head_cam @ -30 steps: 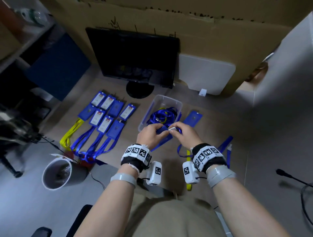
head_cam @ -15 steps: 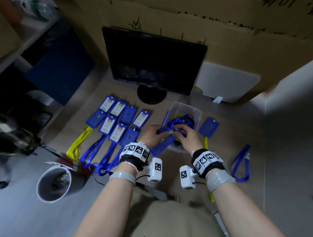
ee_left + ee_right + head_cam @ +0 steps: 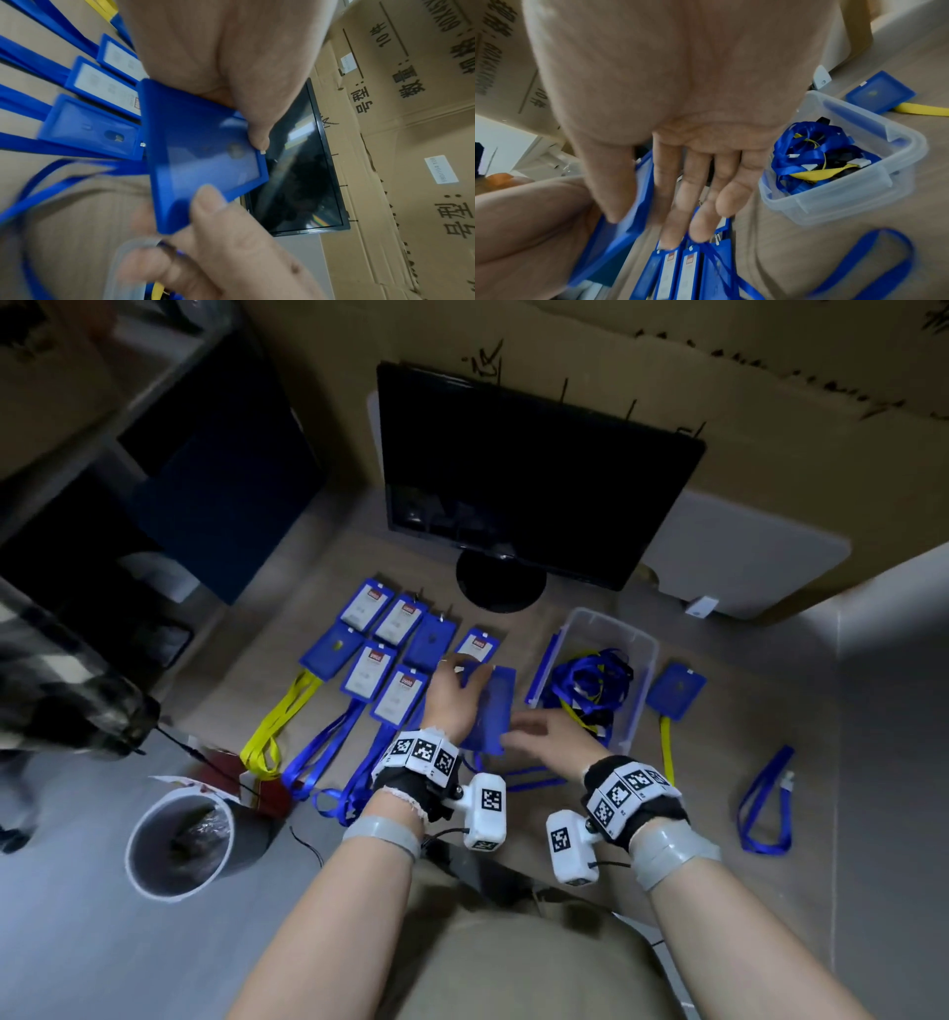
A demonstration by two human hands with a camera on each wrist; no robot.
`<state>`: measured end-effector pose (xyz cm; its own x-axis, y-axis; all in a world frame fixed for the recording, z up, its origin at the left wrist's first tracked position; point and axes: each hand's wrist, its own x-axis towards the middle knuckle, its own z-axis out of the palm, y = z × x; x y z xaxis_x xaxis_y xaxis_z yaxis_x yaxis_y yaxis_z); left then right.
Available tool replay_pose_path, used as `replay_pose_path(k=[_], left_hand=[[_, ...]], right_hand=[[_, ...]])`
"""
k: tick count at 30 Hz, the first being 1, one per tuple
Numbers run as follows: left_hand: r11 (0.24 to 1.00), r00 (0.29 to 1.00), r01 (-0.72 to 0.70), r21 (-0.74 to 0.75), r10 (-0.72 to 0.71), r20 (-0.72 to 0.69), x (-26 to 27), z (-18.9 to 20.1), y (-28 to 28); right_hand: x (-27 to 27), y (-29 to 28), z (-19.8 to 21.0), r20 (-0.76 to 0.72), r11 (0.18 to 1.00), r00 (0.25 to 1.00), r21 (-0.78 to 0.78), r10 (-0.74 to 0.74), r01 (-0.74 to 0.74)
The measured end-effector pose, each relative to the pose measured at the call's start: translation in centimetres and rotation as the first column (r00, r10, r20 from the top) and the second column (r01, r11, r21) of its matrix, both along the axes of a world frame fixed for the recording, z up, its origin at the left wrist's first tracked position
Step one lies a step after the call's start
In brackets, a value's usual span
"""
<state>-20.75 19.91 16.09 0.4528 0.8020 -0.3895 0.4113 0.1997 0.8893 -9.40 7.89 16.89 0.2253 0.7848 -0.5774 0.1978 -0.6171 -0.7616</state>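
Right now the wooden desk (image 3: 719, 762) spreads under my arms, with the dark monitor (image 3: 539, 480) standing at its far edge. Nearer, a clear plastic box (image 3: 648, 654) holds tangled blue and yellow lanyards (image 3: 590, 680), and to its left the other badge holders (image 3: 395, 654) lie in two rows. Between those rows and the box, my left hand (image 3: 454, 698) pinches an empty blue badge holder (image 3: 495, 711) between thumb and fingers, tilted. My right hand (image 3: 552, 737) is released, fingers straight, their tips at the holder's near edge; I cannot tell whether they touch it.
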Motion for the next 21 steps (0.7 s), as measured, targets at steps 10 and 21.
replay_pose_path(k=[10,21], left_hand=[[0.986,0.980,-0.023,-0.165,-0.010,-0.199,-5.2,-1.6,-6.1],[0.937,0.943,0.047,-0.347,-0.156,-0.294,-10.2,-5.7,-5.0]], right_hand=[[-1.8,-0.6,-3.8,-0.133,0.941,0.933,0.010,-0.333,0.338],[-3.8,4.0,-10.6,-0.082,0.843,0.846,-0.178,-0.527,0.508]])
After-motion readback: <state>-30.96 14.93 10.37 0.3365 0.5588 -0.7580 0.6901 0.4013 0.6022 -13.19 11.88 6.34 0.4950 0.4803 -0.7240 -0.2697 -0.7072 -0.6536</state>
